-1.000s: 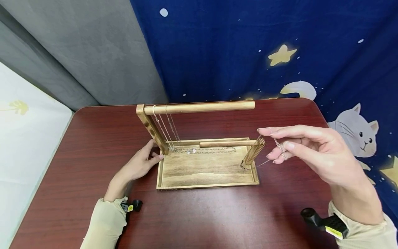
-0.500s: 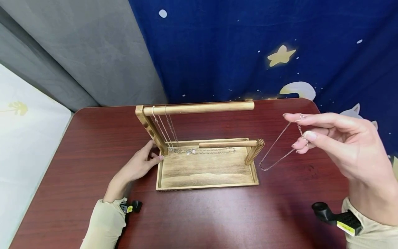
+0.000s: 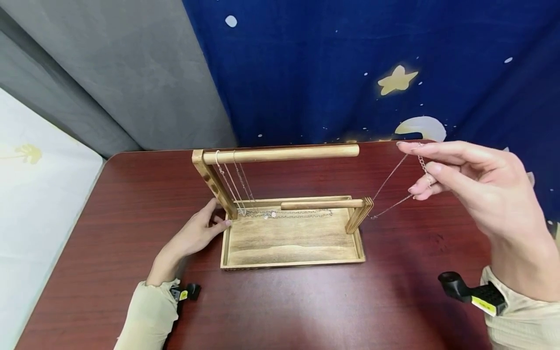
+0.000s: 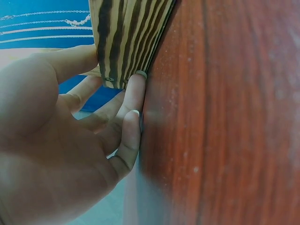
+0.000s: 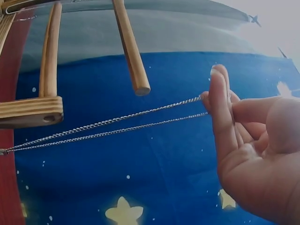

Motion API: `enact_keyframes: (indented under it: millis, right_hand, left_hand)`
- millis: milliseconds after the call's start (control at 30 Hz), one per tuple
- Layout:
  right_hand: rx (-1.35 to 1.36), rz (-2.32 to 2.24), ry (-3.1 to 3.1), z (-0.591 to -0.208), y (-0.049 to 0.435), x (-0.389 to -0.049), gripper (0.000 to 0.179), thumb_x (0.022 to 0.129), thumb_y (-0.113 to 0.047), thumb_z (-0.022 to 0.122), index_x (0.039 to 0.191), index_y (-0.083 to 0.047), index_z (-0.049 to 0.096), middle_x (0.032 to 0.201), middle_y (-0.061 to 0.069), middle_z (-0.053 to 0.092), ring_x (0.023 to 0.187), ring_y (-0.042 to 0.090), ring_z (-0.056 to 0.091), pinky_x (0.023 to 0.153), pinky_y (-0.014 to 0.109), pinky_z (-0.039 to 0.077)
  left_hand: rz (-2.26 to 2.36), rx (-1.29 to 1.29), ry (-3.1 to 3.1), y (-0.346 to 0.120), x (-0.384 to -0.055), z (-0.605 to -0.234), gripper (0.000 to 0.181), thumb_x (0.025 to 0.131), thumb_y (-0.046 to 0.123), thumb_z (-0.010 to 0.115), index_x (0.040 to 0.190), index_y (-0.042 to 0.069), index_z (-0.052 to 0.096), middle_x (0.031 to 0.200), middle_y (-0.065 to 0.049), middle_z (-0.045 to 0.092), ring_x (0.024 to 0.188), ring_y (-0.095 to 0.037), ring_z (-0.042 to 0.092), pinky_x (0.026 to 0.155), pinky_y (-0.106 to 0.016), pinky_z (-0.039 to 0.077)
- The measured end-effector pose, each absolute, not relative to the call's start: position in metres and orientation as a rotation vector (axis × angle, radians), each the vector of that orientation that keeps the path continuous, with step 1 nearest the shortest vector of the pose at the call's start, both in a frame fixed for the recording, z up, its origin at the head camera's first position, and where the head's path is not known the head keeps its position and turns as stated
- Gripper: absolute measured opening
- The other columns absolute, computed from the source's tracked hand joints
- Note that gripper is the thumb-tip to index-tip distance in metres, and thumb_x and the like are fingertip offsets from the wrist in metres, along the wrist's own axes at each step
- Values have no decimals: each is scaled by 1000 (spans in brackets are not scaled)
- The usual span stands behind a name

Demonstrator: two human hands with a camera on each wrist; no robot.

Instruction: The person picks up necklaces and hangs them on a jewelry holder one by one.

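Observation:
A wooden necklace stand [image 3: 293, 238] with a tray base stands on the table. My left hand [image 3: 197, 229] grips its left end at the foot of the tall post, thumb and fingers on either side of the striped wood [image 4: 129, 40] in the left wrist view. My right hand [image 3: 485, 189] holds a thin chain necklace [image 5: 112, 120] looped over the fingers, thumb pressed against them. The loop slants down left, its lower end beside the short right post [image 3: 358, 216]. From the upper bar [image 3: 288, 154], several fine necklaces [image 3: 229, 181] hang at the left end.
A lower bar [image 3: 321, 205] reaches left from the short post. Chains with small pendants [image 3: 273, 214] lie along the tray's back. The reddish-brown table [image 3: 306, 306] meets a blue star-patterned curtain [image 3: 315, 73] and a grey curtain [image 3: 144, 73] behind.
My right hand has moved right and upward, drawing the necklace's lower end out of the tray and past the short post. The left hand has stayed put.

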State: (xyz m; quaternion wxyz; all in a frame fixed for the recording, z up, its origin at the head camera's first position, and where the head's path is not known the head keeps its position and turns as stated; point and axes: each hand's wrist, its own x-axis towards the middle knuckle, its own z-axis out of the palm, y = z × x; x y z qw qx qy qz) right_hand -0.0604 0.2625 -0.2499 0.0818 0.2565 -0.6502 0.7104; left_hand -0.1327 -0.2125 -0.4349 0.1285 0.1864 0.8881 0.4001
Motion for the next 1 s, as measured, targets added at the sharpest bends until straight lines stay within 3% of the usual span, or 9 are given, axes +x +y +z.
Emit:
enact_keyframes:
  millis: [133, 300, 567, 800, 1000]
  right_hand:
    - [603, 2093, -1991, -243, 255, -64, 32, 87, 28, 52, 118, 26, 54, 123, 29, 63, 68, 31, 71, 65, 33, 57]
    - [589, 2162, -1926, -238, 246, -74, 33, 84, 29, 54, 117, 26, 55, 121, 28, 64, 67, 33, 71, 64, 35, 57]
    - [585, 2149, -1950, -234, 239, -90, 36, 84, 25, 61, 119, 21, 58, 119, 24, 67, 69, 30, 72, 64, 34, 57]
    - [598, 2174, -1968, -235, 233, -106, 36, 85, 22, 62, 121, 18, 59, 120, 23, 67, 73, 30, 72, 64, 33, 57]
    - [607, 2202, -1980, -237, 226, -114, 35, 85, 17, 66, 120, 16, 60, 118, 21, 68, 72, 29, 72, 63, 32, 57]
  left_hand:
    - [1161, 530, 2583, -213, -132, -435, 38, 100, 25, 62, 132, 13, 45, 99, -8, 65, 86, -17, 62, 71, -32, 48]
    - [1179, 538, 2570, -212, -130, -435, 34, 100, 24, 62, 129, 13, 46, 96, -7, 65, 84, -18, 62, 70, -31, 48]
    - [1206, 558, 2574, -211, -131, -435, 36, 99, 17, 64, 130, 12, 47, 111, -10, 63, 88, -17, 64, 73, -31, 50]
    - [1163, 532, 2596, -211, -131, -433, 38, 98, 19, 65, 131, 12, 47, 96, -8, 69, 87, -17, 67, 74, -34, 50]
    - [1115, 526, 2620, -211, -130, -430, 40, 99, 23, 64, 133, 11, 46, 97, -8, 70, 89, -18, 67, 75, -37, 50]
